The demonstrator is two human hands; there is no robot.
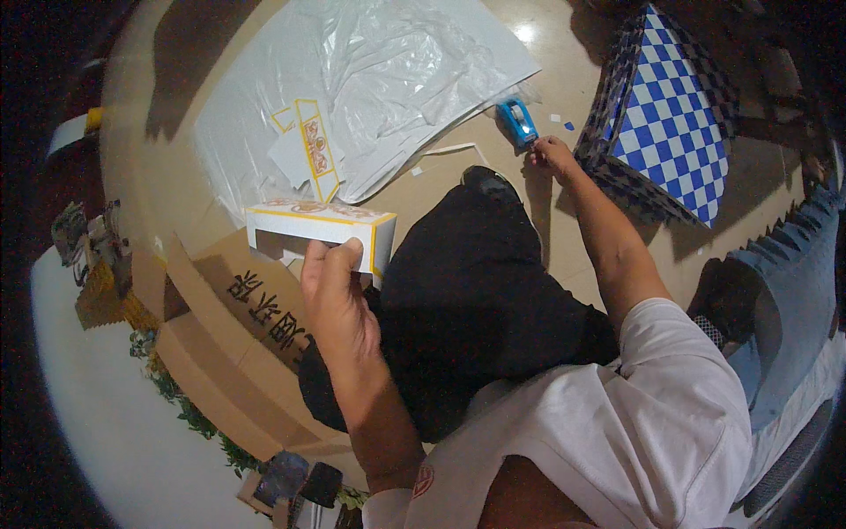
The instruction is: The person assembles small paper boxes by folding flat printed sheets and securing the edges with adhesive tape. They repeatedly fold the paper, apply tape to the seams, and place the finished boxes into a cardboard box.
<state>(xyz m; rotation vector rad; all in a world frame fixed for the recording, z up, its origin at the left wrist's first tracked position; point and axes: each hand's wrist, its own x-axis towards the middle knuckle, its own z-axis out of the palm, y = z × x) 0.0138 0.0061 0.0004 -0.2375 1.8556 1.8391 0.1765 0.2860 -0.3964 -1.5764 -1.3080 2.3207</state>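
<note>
My left hand [339, 295] grips a small white carton [322, 222] with yellow edges and a cut-out in its side, thumb and fingers closed on its near edge. The carton is held up in front of my left knee. My right arm reaches out to a blue tape dispenser [516, 122] on the floor. At the dispenser's near end my right hand [553, 157] has its fingers pinched together. Whatever is between those fingertips is too small to make out. Beyond the carton, a flat white and yellow printed card piece [315, 150] lies on plastic-wrapped white sheets [423, 53].
A stack of blue-and-white checkered sheets [674, 123] stands at the right. An opened brown cardboard box [220, 353] with dark markings is at the left. Small scraps [555, 117] lie on the tan floor near the dispenser. A grey-blue cloth [784, 300] is at the far right.
</note>
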